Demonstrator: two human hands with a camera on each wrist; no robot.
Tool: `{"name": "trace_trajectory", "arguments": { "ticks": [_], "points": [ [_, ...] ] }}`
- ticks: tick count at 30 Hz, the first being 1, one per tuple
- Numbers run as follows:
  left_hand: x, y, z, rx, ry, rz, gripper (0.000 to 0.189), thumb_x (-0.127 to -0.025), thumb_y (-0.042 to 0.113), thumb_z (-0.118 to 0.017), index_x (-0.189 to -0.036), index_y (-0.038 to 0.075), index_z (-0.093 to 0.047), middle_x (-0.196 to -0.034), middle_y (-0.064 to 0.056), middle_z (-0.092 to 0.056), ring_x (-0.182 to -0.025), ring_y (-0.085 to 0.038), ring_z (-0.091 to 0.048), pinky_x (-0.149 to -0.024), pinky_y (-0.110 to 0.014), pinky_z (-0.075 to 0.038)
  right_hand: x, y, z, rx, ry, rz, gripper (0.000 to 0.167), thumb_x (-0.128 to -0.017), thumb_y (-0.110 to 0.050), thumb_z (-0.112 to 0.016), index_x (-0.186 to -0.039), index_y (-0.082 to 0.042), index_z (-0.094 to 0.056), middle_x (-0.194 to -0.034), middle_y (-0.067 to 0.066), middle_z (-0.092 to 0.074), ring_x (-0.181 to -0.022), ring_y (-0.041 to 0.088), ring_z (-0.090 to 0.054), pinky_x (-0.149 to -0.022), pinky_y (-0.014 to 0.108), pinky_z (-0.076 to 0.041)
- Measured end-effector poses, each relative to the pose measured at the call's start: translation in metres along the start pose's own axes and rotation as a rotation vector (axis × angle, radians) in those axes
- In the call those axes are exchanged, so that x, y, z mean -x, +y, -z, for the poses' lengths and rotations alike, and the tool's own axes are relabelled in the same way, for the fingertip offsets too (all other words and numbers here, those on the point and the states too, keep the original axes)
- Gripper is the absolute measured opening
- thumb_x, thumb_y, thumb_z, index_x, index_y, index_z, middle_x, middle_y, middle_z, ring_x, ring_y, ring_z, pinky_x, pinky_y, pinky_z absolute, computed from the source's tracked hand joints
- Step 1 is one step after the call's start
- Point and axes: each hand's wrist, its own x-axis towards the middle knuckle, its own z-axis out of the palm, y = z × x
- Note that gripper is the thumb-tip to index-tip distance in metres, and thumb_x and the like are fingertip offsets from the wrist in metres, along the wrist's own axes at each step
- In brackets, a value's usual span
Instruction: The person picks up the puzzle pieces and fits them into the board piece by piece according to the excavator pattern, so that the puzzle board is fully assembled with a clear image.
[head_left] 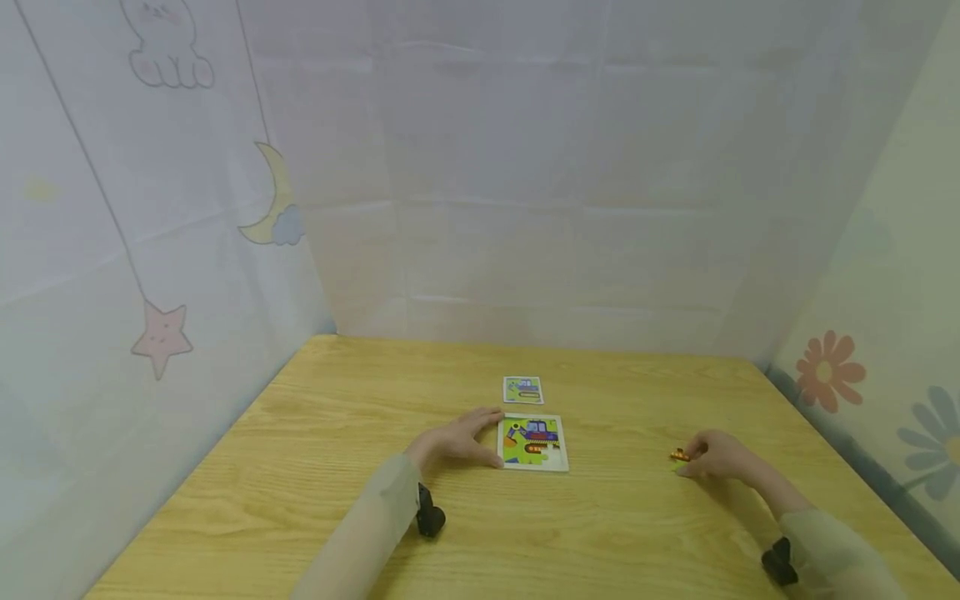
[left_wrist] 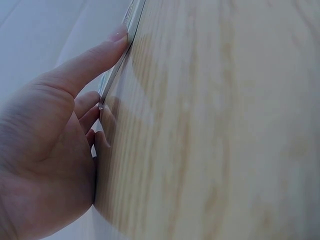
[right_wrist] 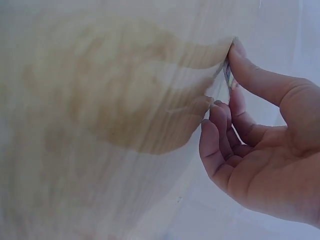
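Note:
My left hand (head_left: 457,440) rests at the left side of a small framed jigsaw puzzle (head_left: 504,442), fingertips at its upper left corner and thumb by the lower left one. The puzzle picture is a purple digger on green; the pale backing shows in its lower right part. Seen from the left wrist, the thumb (left_wrist: 95,62) lies against the frame's edge (left_wrist: 134,25). To the right, my right hand (head_left: 716,457) pinches a puzzle piece (head_left: 679,454) with orange and green on it, low over the table. That piece shows edge-on in the right wrist view.
A small picture card (head_left: 522,390) with the same digger lies just beyond the puzzle. Both lie on a wooden table (head_left: 360,417). White cloth walls (head_left: 525,208) with printed figures enclose its back and sides.

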Motion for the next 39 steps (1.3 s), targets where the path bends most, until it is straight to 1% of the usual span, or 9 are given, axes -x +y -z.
{"name": "trace_trajectory", "arguments": {
  "ticks": [3, 8, 12, 16, 20, 23, 26, 34, 39],
  "points": [
    [0.000, 0.000, 0.000, 0.002, -0.003, -0.004, 0.087, -0.080, 0.045, -0.070, -0.150, 0.019, -0.024, -0.157, -0.004, -0.015, -0.145, -0.027, -0.011, -0.115, -0.052, -0.015, 0.001, 0.000, 0.001, -0.019, -0.017, 0.000, 0.036, -0.075, -0.020, -0.078, -0.092, 0.004, -0.058, -0.084, 0.007, -0.057, -0.072, 0.017, -0.048, -0.059, 0.027, -0.043],
    [0.000, 0.001, 0.000, 0.009, -0.007, -0.002, 0.087, -0.081, 0.044, -0.070, -0.150, 0.018, -0.024, -0.158, -0.003, -0.015, -0.145, -0.027, -0.011, -0.115, -0.052, -0.015, 0.000, 0.000, 0.000, -0.043, -0.034, 0.029, 0.036, -0.076, -0.021, -0.078, -0.088, 0.000, -0.052, -0.076, 0.003, -0.051, -0.064, 0.012, -0.043, -0.054, 0.023, -0.038],
    [0.001, 0.002, 0.001, 0.012, -0.006, 0.001, 0.087, -0.081, 0.043, -0.070, -0.150, 0.018, -0.024, -0.158, -0.003, -0.014, -0.145, -0.027, -0.010, -0.115, -0.051, -0.014, -0.002, 0.001, 0.001, -0.075, -0.043, 0.071, 0.029, -0.081, -0.018, -0.073, -0.088, 0.000, -0.051, -0.073, 0.004, -0.053, -0.059, 0.010, -0.045, -0.051, 0.023, -0.040],
    [0.002, 0.003, 0.001, 0.008, -0.008, 0.003, 0.086, -0.081, 0.043, -0.070, -0.150, 0.017, -0.024, -0.158, -0.004, -0.014, -0.145, -0.027, -0.010, -0.115, -0.051, -0.015, -0.002, 0.002, 0.002, -0.133, -0.056, 0.096, 0.020, -0.088, -0.014, -0.064, -0.092, 0.003, -0.053, -0.077, 0.008, -0.058, -0.060, 0.013, -0.051, -0.051, 0.027, -0.045],
    [0.002, 0.002, 0.000, -0.005, -0.006, -0.001, 0.086, -0.082, 0.044, -0.069, -0.150, 0.018, -0.024, -0.158, -0.003, -0.015, -0.145, -0.026, -0.010, -0.115, -0.051, -0.016, -0.001, -0.002, 0.004, -0.165, -0.077, 0.083, 0.023, -0.092, -0.017, -0.059, -0.096, 0.005, -0.055, -0.080, 0.010, -0.061, -0.064, 0.015, -0.054, -0.054, 0.029, -0.048],
    [0.001, 0.002, 0.000, -0.011, -0.004, -0.003, 0.086, -0.082, 0.044, -0.069, -0.150, 0.018, -0.024, -0.158, -0.003, -0.015, -0.145, -0.026, -0.010, -0.115, -0.051, -0.016, -0.003, -0.004, 0.004, -0.187, -0.087, 0.068, 0.026, -0.093, -0.020, -0.058, -0.099, 0.005, -0.056, -0.082, 0.010, -0.062, -0.069, 0.017, -0.057, -0.057, 0.030, -0.050],
    [0.001, 0.001, 0.001, -0.014, -0.006, -0.002, 0.087, -0.081, 0.044, -0.069, -0.150, 0.018, -0.024, -0.158, -0.003, -0.014, -0.145, -0.026, -0.010, -0.115, -0.051, -0.016, -0.006, -0.005, 0.002, -0.216, -0.090, 0.063, 0.027, -0.094, -0.020, -0.057, -0.101, 0.006, -0.056, -0.083, 0.010, -0.062, -0.070, 0.016, -0.057, -0.059, 0.030, -0.051],
    [0.004, 0.000, 0.003, -0.003, -0.010, 0.010, 0.086, -0.082, 0.045, -0.069, -0.150, 0.018, -0.023, -0.158, -0.003, -0.014, -0.145, -0.027, -0.010, -0.115, -0.052, -0.015, -0.016, -0.015, -0.003, -0.264, -0.073, 0.094, 0.027, -0.095, -0.017, -0.055, -0.105, 0.008, -0.055, -0.085, 0.011, -0.062, -0.069, 0.015, -0.056, -0.059, 0.028, -0.050],
    [0.005, 0.000, 0.003, 0.001, 0.003, 0.010, 0.086, -0.082, 0.044, -0.069, -0.150, 0.018, -0.023, -0.158, -0.003, -0.014, -0.145, -0.026, -0.010, -0.115, -0.052, -0.015, -0.022, -0.023, -0.005, -0.251, -0.046, 0.119, 0.026, -0.094, -0.016, -0.056, -0.106, 0.007, -0.055, -0.088, 0.012, -0.064, -0.076, 0.020, -0.060, -0.065, 0.031, -0.054]
  ]
}}
